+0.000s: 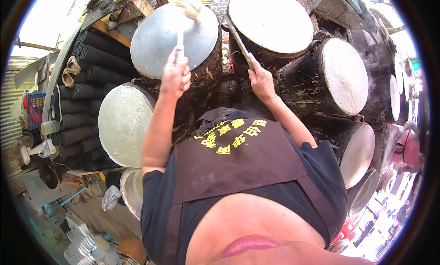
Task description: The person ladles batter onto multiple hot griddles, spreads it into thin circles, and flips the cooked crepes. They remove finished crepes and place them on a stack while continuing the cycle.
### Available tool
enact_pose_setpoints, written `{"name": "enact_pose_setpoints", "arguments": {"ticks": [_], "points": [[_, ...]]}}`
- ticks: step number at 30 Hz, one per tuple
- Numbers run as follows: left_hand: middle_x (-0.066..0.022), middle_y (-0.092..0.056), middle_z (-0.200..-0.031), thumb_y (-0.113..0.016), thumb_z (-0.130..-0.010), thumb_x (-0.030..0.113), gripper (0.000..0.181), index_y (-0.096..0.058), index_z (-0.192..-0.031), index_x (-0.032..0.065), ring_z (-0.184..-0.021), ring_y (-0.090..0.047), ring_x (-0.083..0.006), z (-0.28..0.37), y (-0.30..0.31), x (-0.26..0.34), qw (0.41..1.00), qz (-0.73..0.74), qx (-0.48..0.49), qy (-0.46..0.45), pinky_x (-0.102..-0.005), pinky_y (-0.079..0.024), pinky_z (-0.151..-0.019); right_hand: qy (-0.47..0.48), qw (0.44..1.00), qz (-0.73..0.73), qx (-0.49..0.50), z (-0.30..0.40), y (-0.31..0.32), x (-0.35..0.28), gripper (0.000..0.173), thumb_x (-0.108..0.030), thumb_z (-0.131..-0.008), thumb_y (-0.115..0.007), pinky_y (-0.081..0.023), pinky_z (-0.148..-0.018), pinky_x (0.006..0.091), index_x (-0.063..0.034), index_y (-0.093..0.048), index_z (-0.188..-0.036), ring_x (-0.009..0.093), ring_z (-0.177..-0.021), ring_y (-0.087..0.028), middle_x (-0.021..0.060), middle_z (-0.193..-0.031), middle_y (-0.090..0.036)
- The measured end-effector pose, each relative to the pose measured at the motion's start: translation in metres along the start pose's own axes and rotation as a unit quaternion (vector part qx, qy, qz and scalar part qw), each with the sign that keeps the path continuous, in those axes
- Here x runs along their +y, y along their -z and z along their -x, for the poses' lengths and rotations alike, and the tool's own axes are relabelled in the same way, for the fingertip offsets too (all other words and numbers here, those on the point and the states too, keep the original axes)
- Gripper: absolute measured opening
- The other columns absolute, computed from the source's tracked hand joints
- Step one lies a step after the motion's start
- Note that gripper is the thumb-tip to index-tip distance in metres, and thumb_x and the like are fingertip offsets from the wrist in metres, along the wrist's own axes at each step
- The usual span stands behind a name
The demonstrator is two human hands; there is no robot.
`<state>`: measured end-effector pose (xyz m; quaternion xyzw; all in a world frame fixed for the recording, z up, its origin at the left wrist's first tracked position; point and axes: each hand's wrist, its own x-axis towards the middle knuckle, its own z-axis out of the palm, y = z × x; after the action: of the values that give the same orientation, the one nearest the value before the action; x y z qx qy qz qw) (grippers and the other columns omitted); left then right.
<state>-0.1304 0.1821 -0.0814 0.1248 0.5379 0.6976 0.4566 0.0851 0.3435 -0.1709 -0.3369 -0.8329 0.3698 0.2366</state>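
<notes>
My left hand [175,74] is closed around the pale handle of a tool [180,41]. Motion blurs its tan head over a round grey metal plate [151,41], so its exact kind and contact are unclear. The plate sits on a dark, crusted drum-like stove [208,62]. In my right hand [263,81] is a long thin flat stick or bar [237,34]. Its far end lies by the rim of the neighbouring drum, which bears a bright white round plate [271,21]. Whether that end touches the rim, I cannot tell.
More drums with round pale tops [345,76] stand at the right, with faint steam nearby. Another pale round top [125,126] is close by my left arm. Black cylindrical coal briquettes [103,55] are stacked at the left, with tan shoes [70,72] against them.
</notes>
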Motion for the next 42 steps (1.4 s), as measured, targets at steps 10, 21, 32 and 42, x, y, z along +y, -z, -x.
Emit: {"name": "enact_pose_setpoints", "arguments": {"ticks": [10, 21, 32, 42], "points": [[-0.0197, -0.067, -0.091, -0.057, -0.087, 0.022, 0.055, -0.043, -0.14, 0.0257, -0.075, -0.067, -0.036, -0.06, 0.04, -0.005, 0.667, -0.691, 0.215, -0.177, -0.047, -0.054, -0.066, 0.02, 0.974, 0.209, -0.083, -0.032, -0.031, 0.001, 0.058, -0.006, -0.084, -0.048, -0.052, -0.063, 0.0462, -0.0271, -0.042, -0.139, 0.037, -0.071, -0.065, 0.0216, -0.089, -0.057], [0.0021, -0.043, -0.064, -0.053, -0.094, 0.006, 0.053, -0.036, -0.143, 0.0111, -0.042, -0.036, -0.0029, 0.061, 0.052, 0.11, 0.937, -0.186, 0.177, -0.236, -0.0187, -0.03, -0.033, -0.041, 0.991, 0.103, -0.074, -0.028, -0.075, -0.014, 0.058, -0.008, -0.082, -0.054, -0.052, -0.07, 0.0508, -0.0218, -0.043, -0.137, 0.043, -0.079, -0.063, 0.0257, -0.091, -0.057], [-0.0002, -0.034, -0.067, -0.038, -0.102, 0.016, 0.055, -0.012, -0.151, 0.0191, -0.041, -0.03, -0.0038, 0.242, 0.113, 0.064, 0.967, 0.129, 0.034, -0.218, -0.0171, -0.03, -0.032, -0.074, 0.996, 0.022, -0.052, -0.063, -0.097, -0.036, 0.058, -0.008, -0.079, -0.053, -0.05, -0.085, 0.046, -0.0159, -0.043, -0.136, 0.039, -0.091, -0.063, 0.0237, -0.096, -0.064], [-0.0023, -0.036, -0.068, -0.037, -0.103, 0.02, 0.058, -0.006, -0.151, 0.012, -0.04, -0.03, -0.0055, 0.339, 0.108, 0.03, 0.917, 0.226, 0.019, -0.328, -0.0185, -0.031, -0.032, -0.088, 0.994, 0.03, -0.064, -0.104, -0.092, -0.056, 0.039, -0.012, -0.083, -0.052, -0.051, -0.09, 0.0408, -0.0096, -0.056, -0.122, 0.033, -0.1, -0.063, 0.0191, -0.114, -0.063]]}}
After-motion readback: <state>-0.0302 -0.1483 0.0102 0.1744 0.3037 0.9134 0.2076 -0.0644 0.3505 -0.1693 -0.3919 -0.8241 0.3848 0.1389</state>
